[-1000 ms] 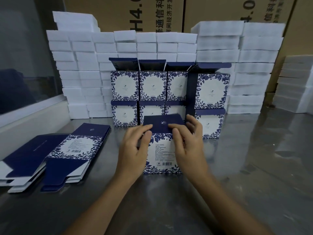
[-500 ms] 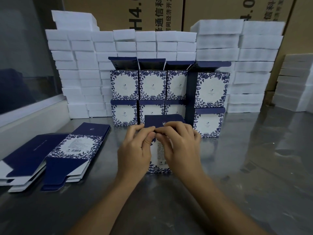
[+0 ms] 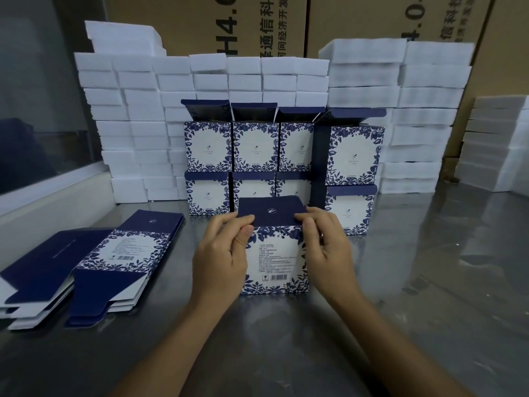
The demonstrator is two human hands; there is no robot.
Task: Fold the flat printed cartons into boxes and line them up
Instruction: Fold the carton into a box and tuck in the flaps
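**Q:** Nearest the camera, what have the hands got?

**A:** The left hand [image 3: 220, 253] and right hand [image 3: 326, 247] flank an upright carton [image 3: 276, 262] standing on the steel table [image 3: 400, 325]. Each pinches a near corner of its navy top flap [image 3: 270, 210] between thumb and curled fingers.

**Q:** Which relation does the next move turn on?

**A:** The carton sits dead between the hands, neither nearer. Its flap hinges along the far edge, so closing probably means pressing the near edge down toward the person.

**Q:** And further off?

**A:** Flat cartons [image 3: 86, 262] lie stacked well to the left. Straight behind the carton stand the folded boxes [image 3: 254, 156] in two tiers, with white foam blocks [image 3: 137, 116] piled beyond them, so the row lies directly ahead
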